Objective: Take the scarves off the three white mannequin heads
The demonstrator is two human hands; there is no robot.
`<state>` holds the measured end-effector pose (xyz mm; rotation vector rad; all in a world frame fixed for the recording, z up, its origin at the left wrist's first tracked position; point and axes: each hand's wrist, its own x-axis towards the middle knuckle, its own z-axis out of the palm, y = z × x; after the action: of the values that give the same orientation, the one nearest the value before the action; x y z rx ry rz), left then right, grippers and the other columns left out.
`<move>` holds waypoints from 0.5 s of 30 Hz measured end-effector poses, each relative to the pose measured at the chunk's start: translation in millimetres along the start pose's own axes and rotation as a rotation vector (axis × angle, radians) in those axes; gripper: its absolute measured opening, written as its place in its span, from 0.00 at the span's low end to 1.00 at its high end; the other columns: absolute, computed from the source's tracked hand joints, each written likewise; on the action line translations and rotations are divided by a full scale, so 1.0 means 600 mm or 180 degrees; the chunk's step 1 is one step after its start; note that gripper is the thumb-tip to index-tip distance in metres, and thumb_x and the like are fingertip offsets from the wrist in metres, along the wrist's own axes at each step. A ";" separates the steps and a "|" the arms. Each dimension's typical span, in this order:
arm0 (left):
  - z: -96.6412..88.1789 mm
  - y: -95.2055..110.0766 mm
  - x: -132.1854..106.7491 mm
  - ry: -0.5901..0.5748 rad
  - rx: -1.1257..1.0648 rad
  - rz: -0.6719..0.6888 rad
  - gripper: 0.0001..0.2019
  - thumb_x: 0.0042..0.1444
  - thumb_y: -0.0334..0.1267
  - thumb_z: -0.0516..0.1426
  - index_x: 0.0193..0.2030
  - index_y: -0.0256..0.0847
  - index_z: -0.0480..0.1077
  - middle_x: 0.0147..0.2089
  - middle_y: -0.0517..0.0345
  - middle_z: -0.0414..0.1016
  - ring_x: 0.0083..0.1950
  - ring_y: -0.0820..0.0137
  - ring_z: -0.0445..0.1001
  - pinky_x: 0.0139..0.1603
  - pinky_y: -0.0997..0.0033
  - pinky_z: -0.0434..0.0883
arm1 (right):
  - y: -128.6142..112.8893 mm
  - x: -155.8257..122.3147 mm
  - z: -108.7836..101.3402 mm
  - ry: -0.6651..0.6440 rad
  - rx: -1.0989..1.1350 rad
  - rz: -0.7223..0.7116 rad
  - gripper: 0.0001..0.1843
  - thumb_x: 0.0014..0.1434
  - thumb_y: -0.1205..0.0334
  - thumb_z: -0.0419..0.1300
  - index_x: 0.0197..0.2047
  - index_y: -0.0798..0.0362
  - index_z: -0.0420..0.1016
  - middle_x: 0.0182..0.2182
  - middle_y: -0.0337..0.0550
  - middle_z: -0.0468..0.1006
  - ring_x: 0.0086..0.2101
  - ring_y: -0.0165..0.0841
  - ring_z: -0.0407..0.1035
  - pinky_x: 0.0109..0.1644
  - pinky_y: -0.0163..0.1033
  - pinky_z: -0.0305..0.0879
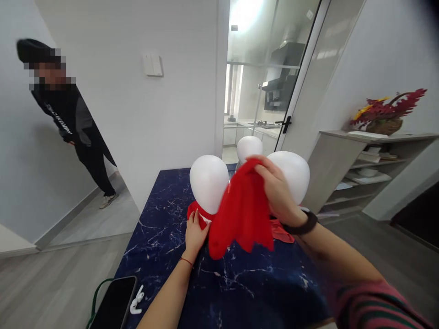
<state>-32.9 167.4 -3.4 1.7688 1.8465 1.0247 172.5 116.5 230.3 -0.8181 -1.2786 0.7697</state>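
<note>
My right hand (277, 192) is raised over the dark blue marble table (161, 192), fingers pinched on a red cloth (242, 214) that hangs down in folds. My left hand (195, 233) rests on the table, its fingers closed on the red base (192, 210) under the left white foam head (208, 183). Two more white foam heads stand behind: one at the right (291, 169), partly hidden by my right hand, and a smaller one further back (249, 147). More red fabric (283, 232) lies on the table under my right wrist.
A black phone (115, 304) and a white cable (137, 301) lie at the table's near left corner. A person in dark clothes (73, 123) stands at the left wall. Grey shelves (360, 169) with a flower basket (387, 114) stand right. A glass door (274, 77) opens onto a kitchen.
</note>
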 end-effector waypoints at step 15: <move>0.014 -0.018 0.005 0.0116 0.0448 0.0429 0.40 0.50 0.52 0.59 0.66 0.33 0.55 0.66 0.37 0.57 0.66 0.49 0.58 0.63 0.52 0.61 | 0.332 -0.153 -0.095 -0.1552 -0.3090 0.0278 0.19 0.52 0.57 0.64 0.48 0.47 0.74 0.48 0.49 0.74 0.47 0.48 0.70 0.49 0.51 0.67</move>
<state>-34.7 172.8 -16.3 1.9925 1.8845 1.0032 208.9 133.5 7.5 -1.5182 -2.1161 0.3841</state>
